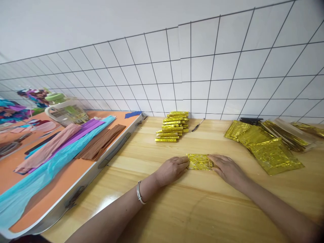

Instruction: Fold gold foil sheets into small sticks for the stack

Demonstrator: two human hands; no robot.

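A small folded piece of gold foil paper (199, 162) lies flat on the wooden table (202, 209). My left hand (172, 169) presses its left end with the fingertips, and a silver bangle sits on that wrist. My right hand (227, 168) presses the right end. Both hands rest palm down on the foil. Behind it stands a stack of folded gold foil strips (173, 126). To the right lies a loose spread of flat gold foil sheets (265, 145).
A black pen (197, 125) lies by the tiled wall. On the left, an orange board (15, 165) holds strips of pink, purple, blue and brown crepe paper (63, 145) and a clear jug with a green lid (64, 109).
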